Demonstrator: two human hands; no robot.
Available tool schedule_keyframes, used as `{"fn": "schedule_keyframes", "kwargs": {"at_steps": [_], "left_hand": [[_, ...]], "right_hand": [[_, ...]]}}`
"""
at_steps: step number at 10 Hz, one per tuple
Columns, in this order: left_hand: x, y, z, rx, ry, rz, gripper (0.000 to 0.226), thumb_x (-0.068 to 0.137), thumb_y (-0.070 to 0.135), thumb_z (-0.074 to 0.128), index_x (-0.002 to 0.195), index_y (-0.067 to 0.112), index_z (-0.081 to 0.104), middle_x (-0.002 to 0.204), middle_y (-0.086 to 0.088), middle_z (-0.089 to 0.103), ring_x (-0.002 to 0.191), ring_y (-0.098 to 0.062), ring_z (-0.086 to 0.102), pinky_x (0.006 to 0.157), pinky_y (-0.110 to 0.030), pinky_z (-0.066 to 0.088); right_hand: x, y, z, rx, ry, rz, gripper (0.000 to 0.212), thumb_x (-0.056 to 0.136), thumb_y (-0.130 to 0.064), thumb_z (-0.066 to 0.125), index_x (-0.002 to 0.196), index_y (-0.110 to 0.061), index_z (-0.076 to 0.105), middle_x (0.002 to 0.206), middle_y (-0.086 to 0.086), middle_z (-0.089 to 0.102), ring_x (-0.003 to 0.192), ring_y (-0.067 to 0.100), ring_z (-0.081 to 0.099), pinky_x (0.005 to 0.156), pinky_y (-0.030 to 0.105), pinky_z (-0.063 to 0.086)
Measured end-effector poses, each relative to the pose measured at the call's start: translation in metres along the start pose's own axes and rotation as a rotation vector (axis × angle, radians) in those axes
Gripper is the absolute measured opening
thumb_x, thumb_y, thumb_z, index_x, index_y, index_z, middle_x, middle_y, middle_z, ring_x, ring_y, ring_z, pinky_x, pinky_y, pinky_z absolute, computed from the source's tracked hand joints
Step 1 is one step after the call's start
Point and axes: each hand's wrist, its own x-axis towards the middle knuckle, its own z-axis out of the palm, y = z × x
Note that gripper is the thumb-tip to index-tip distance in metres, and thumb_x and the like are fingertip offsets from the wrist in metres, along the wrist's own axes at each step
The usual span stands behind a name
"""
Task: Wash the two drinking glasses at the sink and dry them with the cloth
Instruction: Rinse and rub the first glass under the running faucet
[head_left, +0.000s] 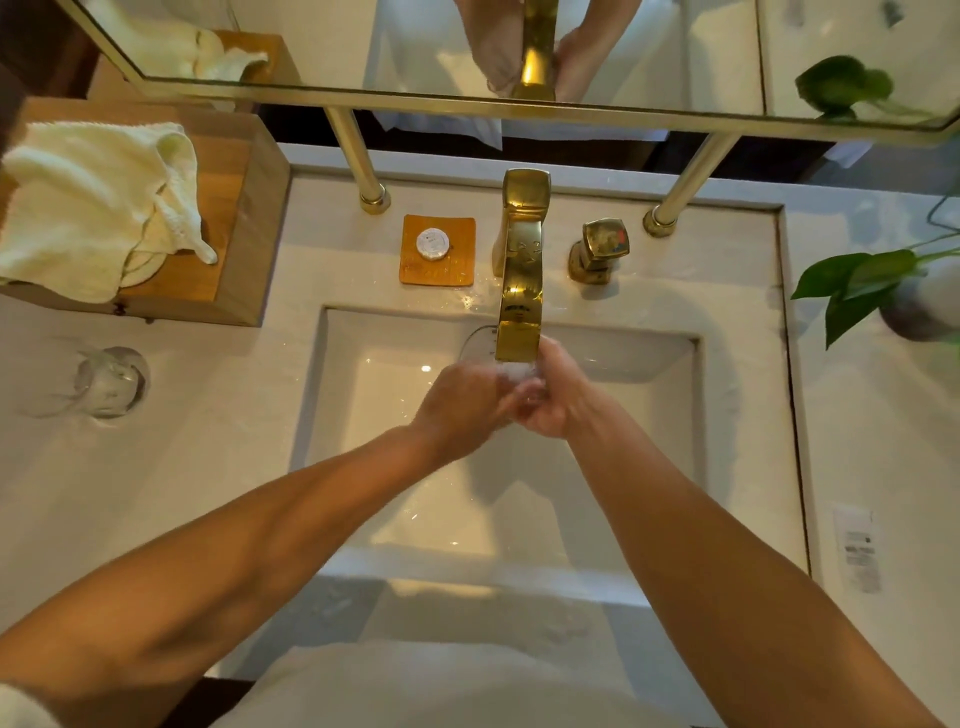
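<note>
One clear drinking glass (111, 382) stands on the white counter left of the sink (332, 364). Over the basin, my left hand (462, 400) and my right hand (558, 395) are pressed together under the gold faucet (519, 270). They close around a second clear glass (519, 376), which is mostly hidden by my fingers. Water froths at its top just below the spout. The cream cloth (88, 208) lies crumpled on a wooden box at the far left.
A gold tap handle (600, 249) stands right of the faucet. A wooden soap dish (438, 249) with a round soap sits to its left. A leafy plant (872, 291) is at the right edge. Two gold mirror posts rise behind the sink.
</note>
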Motion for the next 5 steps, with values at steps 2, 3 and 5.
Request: {"fn": "schedule_keyframes", "kwargs": {"at_steps": [2, 3, 5], "left_hand": [[0.026, 0.023, 0.009, -0.616, 0.218, -0.889, 0.015, 0.087, 0.024, 0.068, 0.08, 0.012, 0.063, 0.08, -0.012, 0.067, 0.077, -0.029, 0.065, 0.052, -0.025, 0.044], [-0.002, 0.0, 0.021, 0.182, 0.348, 0.165, 0.02, 0.089, 0.02, 0.066, 0.072, 0.008, 0.066, 0.071, -0.013, 0.068, 0.07, -0.029, 0.067, 0.065, -0.034, 0.052], [0.007, -0.02, 0.011, -0.07, 0.067, 0.005, 0.048, 0.1, 0.039, 0.048, 0.071, 0.006, 0.069, 0.066, -0.012, 0.068, 0.063, -0.029, 0.065, 0.063, -0.037, 0.053]], "right_hand": [[0.012, 0.023, 0.007, 0.128, -0.022, -0.254, 0.016, 0.092, -0.031, 0.061, 0.091, -0.016, 0.068, 0.085, 0.005, 0.068, 0.081, 0.023, 0.062, 0.067, 0.033, 0.046], [0.001, 0.015, 0.006, 0.233, -0.075, -0.174, 0.037, 0.094, -0.037, 0.051, 0.08, -0.01, 0.07, 0.073, 0.009, 0.071, 0.068, 0.022, 0.069, 0.067, 0.031, 0.055], [0.012, 0.021, 0.002, 0.148, 0.088, -0.049, 0.042, 0.094, -0.05, 0.056, 0.106, -0.011, 0.064, 0.083, 0.006, 0.069, 0.079, 0.019, 0.067, 0.074, 0.031, 0.056]]}}
